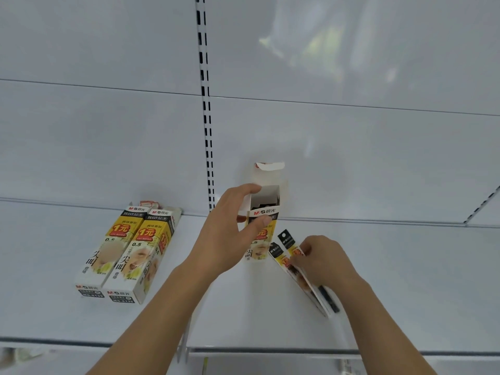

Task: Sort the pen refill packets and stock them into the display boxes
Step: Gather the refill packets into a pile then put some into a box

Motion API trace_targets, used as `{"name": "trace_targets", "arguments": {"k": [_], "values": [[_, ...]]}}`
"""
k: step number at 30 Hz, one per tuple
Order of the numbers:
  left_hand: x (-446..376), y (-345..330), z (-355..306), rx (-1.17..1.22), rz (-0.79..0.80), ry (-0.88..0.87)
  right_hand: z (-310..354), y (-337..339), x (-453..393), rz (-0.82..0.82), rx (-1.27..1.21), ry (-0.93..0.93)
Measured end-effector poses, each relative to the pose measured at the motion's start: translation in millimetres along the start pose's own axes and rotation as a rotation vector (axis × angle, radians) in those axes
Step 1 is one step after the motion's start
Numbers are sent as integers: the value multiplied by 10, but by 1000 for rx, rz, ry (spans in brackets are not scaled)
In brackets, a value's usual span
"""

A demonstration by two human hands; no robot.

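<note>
— Head view: what did your left hand (227,234) have?
— You gripped the open display box (263,212), upright at the shelf's (405,280) far edge.
— And your right hand (324,262)?
— It pinched a fan of refill packets (300,274) just right of that box. Two closed boxes (121,253) lay well left.

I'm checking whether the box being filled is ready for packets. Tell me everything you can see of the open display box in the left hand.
The open display box is a slim white cardboard carton with yellow, black and red print, including a red price badge. It lies on the white shelf, its mouth toward the back panel. Its top flap is folded back and stands up against that panel, so the dark inside shows. The left hand grips it near the mouth, thumb across the printed front. Beside it, the right hand holds refill packets.
</note>
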State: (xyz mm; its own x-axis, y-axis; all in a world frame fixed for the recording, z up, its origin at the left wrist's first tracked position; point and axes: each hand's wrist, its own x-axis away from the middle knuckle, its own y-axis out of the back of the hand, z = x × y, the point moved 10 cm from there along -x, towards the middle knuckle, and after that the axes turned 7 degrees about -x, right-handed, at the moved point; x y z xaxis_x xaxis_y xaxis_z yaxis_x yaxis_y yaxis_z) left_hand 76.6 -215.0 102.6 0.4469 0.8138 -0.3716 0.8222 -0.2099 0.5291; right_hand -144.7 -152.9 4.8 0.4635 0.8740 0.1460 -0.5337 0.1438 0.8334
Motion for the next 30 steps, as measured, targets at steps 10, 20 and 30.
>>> {"name": "trace_targets", "arguments": {"k": [10, 20, 30], "values": [[9, -4, 8, -20, -5, 3, 93, -281, 15, 137, 6, -18], [40, 0, 25, -27, -3, -7, 369, 897, 195, -292, -740, 160], [37, 19, -30, -6, -14, 1, 1419, 1676, 916, -579, -1255, 635]]}}
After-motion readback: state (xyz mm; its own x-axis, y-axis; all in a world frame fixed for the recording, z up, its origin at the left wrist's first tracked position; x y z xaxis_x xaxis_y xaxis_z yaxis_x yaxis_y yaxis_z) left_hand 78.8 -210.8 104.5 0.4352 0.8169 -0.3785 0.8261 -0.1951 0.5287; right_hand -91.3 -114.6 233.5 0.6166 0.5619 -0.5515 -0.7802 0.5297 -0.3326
